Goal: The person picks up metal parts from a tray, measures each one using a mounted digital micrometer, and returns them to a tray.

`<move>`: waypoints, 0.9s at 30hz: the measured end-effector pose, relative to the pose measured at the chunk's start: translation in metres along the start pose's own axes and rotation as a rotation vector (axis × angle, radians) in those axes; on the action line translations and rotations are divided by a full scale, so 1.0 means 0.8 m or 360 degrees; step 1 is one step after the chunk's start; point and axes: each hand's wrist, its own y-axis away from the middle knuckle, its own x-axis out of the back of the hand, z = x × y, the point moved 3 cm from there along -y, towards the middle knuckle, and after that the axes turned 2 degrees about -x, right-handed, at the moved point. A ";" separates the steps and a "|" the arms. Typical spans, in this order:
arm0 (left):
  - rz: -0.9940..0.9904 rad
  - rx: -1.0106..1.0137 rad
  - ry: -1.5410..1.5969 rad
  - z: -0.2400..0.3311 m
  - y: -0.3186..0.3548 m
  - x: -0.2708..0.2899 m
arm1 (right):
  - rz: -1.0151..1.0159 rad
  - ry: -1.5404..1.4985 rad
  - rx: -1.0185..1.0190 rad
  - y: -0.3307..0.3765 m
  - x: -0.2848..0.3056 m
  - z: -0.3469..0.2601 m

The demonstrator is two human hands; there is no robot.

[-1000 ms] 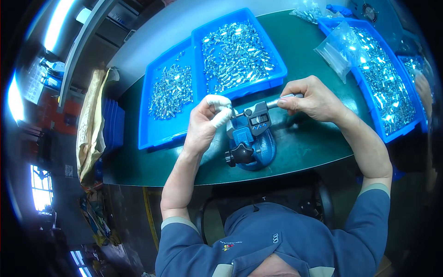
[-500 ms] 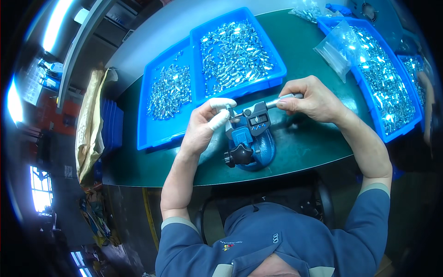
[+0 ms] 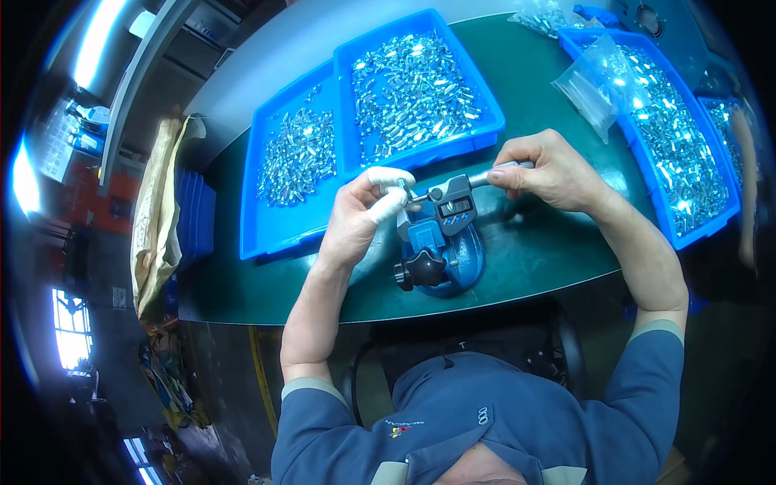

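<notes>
A digital micrometer (image 3: 455,194) is clamped in a blue stand (image 3: 465,263) with a black knob (image 3: 423,269), near the table's front edge. My left hand (image 3: 352,218), with white coverings on the thumb and a finger, pinches a small shiny metal part (image 3: 407,192) at the micrometer's jaws. The fingertips hide most of that part. On the right, my right hand (image 3: 558,174) has its thumb and fingers closed around the end of the micrometer's thimble.
Two blue trays (image 3: 343,153) of small metal parts stand beyond my hands. Another full blue tray (image 3: 677,162) lies at the right, a clear plastic bag (image 3: 594,89) over its edge. Stacked blue bins (image 3: 196,217) and brown paper (image 3: 158,218) flank the green table (image 3: 250,295) at left.
Almost nothing differs. Both hands keep their places at the micrometer, with only slight shifts of the fingers and of the whole view.
</notes>
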 end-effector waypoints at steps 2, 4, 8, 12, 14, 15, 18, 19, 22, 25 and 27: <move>-0.0020 0.0021 -0.0001 -0.001 0.000 -0.001 | 0.0007 0.0005 0.0000 0.000 0.000 0.002; -0.0004 0.0052 0.0005 0.000 0.000 -0.002 | -0.0003 -0.0014 -0.0014 -0.001 -0.001 0.002; -0.0027 0.0051 0.0004 -0.002 0.001 -0.001 | 0.0007 0.0019 -0.0008 -0.001 -0.001 0.002; -0.0044 0.0046 0.0023 -0.003 -0.003 -0.002 | 0.0002 -0.0011 0.0000 -0.002 0.001 0.004; -0.0048 0.0059 0.0039 -0.001 -0.004 -0.001 | 0.0008 0.0004 0.0009 -0.003 0.001 0.002; -0.0033 0.0037 0.0015 0.000 -0.005 0.000 | 0.0003 -0.0001 -0.0002 -0.003 0.001 0.000; -0.0035 0.0035 -0.0040 0.002 -0.001 0.003 | 0.0001 0.0004 0.0000 -0.001 -0.001 -0.003; -0.0055 0.0048 -0.0073 0.002 -0.003 0.004 | 0.0010 0.0018 0.0017 -0.001 0.002 -0.005; -0.0022 0.0040 -0.0048 -0.001 0.000 0.000 | -0.0001 0.0004 0.0065 0.003 0.001 -0.003; -0.0021 -0.0009 -0.0037 0.000 0.000 0.001 | -0.0004 -0.0018 0.0054 0.005 -0.002 0.001; 0.0143 -0.0150 -0.0207 0.009 -0.004 0.015 | -0.0009 0.0002 0.0020 0.004 -0.002 -0.004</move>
